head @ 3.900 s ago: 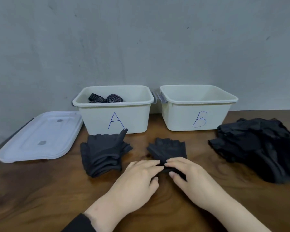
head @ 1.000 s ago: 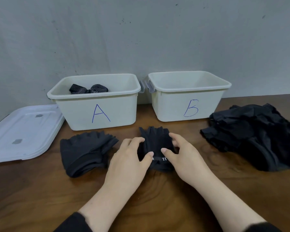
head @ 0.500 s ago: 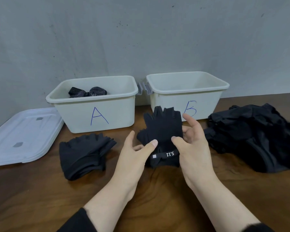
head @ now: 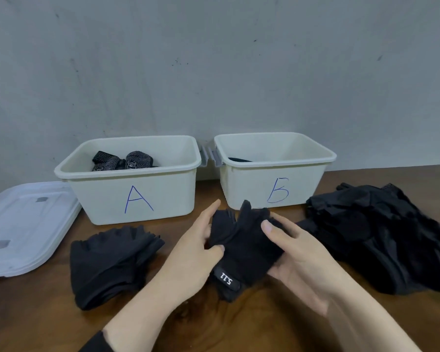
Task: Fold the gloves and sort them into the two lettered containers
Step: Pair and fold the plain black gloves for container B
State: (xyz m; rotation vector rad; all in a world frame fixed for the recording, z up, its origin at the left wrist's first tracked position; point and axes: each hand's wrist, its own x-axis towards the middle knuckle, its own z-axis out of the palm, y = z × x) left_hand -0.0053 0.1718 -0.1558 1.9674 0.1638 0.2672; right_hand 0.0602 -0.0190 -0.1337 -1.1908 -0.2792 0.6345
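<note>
A black fingerless glove (head: 244, 247) with a white-lettered wrist tab is held just above the table, between both hands. My left hand (head: 188, 260) pinches its left edge with thumb and fingers. My right hand (head: 297, 260) cradles it from the right, thumb on top. Behind stand two cream containers: container A (head: 137, 199) holds patterned black gloves (head: 122, 161), and container B (head: 277, 189) shows a dark item at its left inner edge. A folded stack of black gloves (head: 109, 260) lies to the left.
A loose heap of black gloves (head: 381, 235) covers the table's right side. A white lid (head: 23, 224) lies flat at the far left. A grey wall rises directly behind the containers. Bare brown wood shows along the near edge.
The glove has been lifted off the table and turned in my hands; its wrist tab has swung toward me and its fingers now point away toward container B.
</note>
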